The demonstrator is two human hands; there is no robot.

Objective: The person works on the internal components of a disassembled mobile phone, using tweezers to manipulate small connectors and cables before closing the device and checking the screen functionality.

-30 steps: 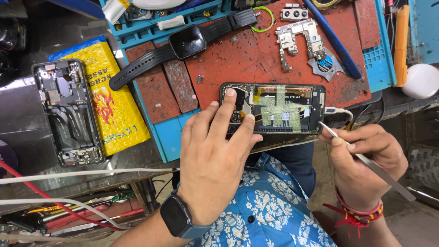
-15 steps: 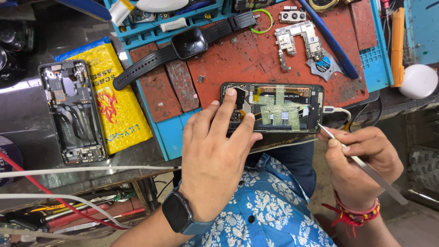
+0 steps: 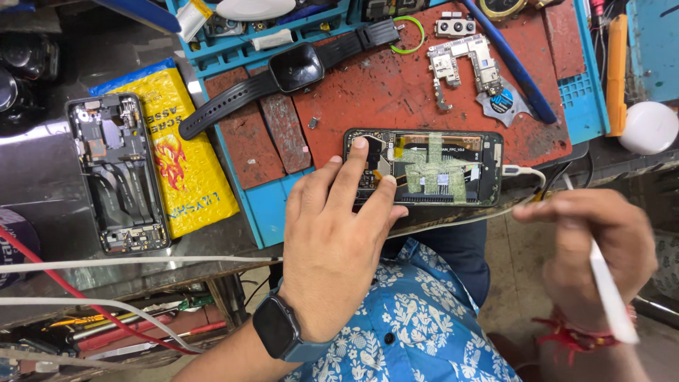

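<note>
An opened smartphone lies back-off on the red work mat, with yellowish tape strips across its middle and a white cable plugged into its right end. My left hand, wearing a dark smartwatch, rests its fingertips on the phone's left end and holds it down. My right hand is off the bench edge to the right, blurred, gripping a thin white and metal tool that points down and right.
A second opened phone frame lies at left beside a yellow padded pouch. A black smartwatch, small circuit boards, a blue tool and a white round object sit on or near the mat. Red and white cables run low left.
My right hand has pulled away from the phone's right end, down and to the right, with the tool. My left hand stays pressed on the phone.
</note>
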